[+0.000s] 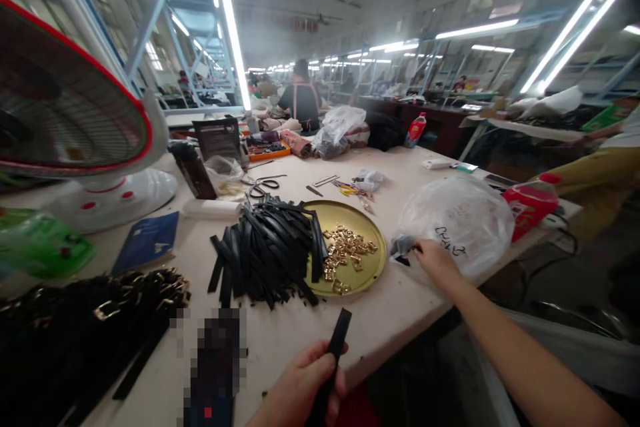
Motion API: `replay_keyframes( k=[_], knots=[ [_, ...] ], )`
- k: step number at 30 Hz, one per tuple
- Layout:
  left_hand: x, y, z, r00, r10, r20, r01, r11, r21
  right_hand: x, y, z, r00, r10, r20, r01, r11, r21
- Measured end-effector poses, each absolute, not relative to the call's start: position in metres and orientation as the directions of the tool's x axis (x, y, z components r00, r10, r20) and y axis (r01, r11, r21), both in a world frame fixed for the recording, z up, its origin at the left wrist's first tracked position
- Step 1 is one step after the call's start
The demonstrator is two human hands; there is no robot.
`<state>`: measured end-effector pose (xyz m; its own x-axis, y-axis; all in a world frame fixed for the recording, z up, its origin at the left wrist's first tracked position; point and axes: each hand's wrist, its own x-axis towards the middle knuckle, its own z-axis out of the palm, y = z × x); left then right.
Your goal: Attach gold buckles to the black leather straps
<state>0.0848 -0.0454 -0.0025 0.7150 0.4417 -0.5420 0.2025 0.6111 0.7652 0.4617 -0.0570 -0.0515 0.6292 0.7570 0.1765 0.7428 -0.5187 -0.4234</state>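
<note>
My left hand (305,383) is closed around a black strap (339,333) at the table's near edge; the strap sticks up out of my fist. My right hand (433,260) reaches out to the right and touches the mouth of a clear plastic bag (460,220) with writing on it, fingers curled at a dark piece there; what they grip is unclear. Between the hands lies a heap of black straps (267,247) overlapping a round gold tray (367,267) that holds several gold buckles (345,250).
A white and red fan (85,133) stands at the left, with a blue booklet (147,237) and a green bag (40,247) near it. Finished black straps with buckles (100,313) pile at lower left. Scissors (263,185) lie behind the heap. A red container (530,203) sits right. Other people work farther back.
</note>
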Motion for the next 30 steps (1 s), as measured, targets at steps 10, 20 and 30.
replay_keyframes(
  k=[10, 20, 30],
  knots=[
    [0.068, -0.059, 0.013, 0.766, 0.426, -0.481, 0.136, 0.624, 0.770, 0.243, -0.105, -0.035, 0.322, 0.894, -0.313, -0.470, -0.136, -0.872],
    [0.048, -0.054, -0.016, 0.657, 0.667, -0.353, 0.283, 0.216, 0.935, 0.194, -0.091, -0.043, 0.149, 0.812, -0.564, -0.904, -0.119, -0.410],
    [0.046, -0.050, -0.014, 0.632, 0.689, -0.355, 0.474, 0.019, 0.880, 0.192, -0.087, -0.048, 0.230, 0.850, -0.474, -0.759, -0.148, -0.634]
  ],
)
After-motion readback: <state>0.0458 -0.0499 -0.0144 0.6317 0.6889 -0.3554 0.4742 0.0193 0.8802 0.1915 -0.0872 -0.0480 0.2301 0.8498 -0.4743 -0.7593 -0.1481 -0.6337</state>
